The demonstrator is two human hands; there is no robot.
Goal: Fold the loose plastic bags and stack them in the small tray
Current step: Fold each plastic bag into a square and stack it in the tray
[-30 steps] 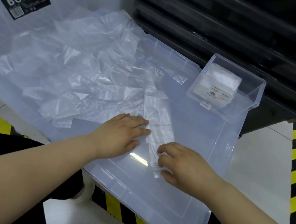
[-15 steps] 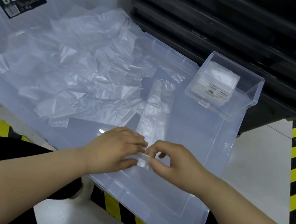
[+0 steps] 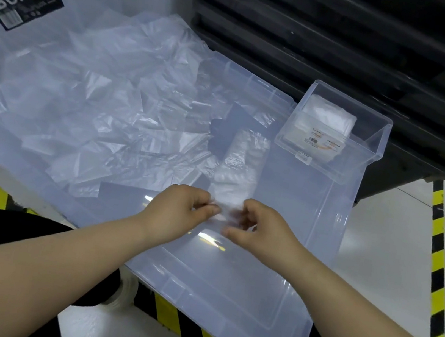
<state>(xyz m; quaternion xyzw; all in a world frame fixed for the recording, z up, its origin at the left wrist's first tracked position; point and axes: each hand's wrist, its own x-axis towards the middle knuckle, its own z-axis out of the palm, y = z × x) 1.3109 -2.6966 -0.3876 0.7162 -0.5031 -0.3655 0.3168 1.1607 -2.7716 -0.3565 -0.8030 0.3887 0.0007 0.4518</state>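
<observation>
A heap of loose plastic bags [image 3: 103,110] is spread over the left and upper left of the frame, on a large clear lid [image 3: 288,224]. At lower centre, the left hand [image 3: 177,210] is curled, pinching the near end of a narrow folded bag [image 3: 237,165]. The same end is pinched by the right hand [image 3: 261,229] just beside it. The small tray [image 3: 380,140] is set at upper right, with folded bags [image 3: 326,120] inside.

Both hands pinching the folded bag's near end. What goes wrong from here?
1. Left hand and right hand pinch only one end of the folded bag; its lengthwise fold may spring open when lifted.
2. Its far end lies beside the loose pile, so it may drag other bags along.
</observation>
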